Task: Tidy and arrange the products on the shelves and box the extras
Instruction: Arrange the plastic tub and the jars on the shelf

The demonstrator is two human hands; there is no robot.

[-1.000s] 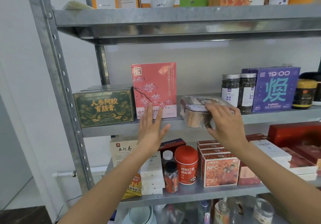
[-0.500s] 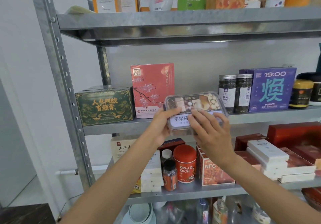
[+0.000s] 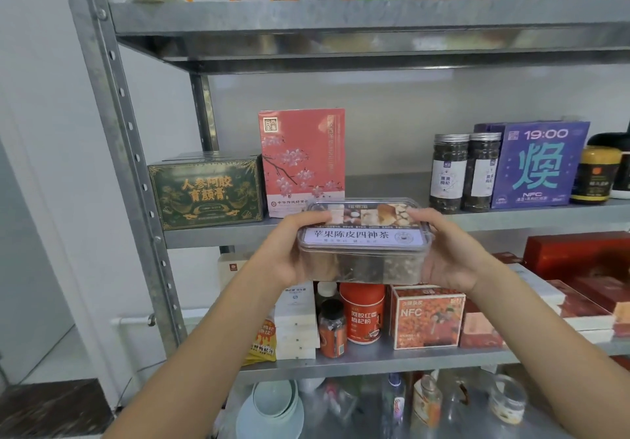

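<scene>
Both hands, left hand [image 3: 289,254] and right hand [image 3: 453,251], grip the clear tea box [image 3: 364,244] by its ends, fingers curled round it, before the middle shelf [image 3: 375,183] front edge.

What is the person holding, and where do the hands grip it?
A clear tea box, gripped at its short ends: left hand on one, right hand on the other.

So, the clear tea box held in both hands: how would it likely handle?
The clear tea box is probably stiff: its walls look undeformed between the left hand and right hand. Smooth plastic may be slippery. Dried contents suggest it is light.
</scene>
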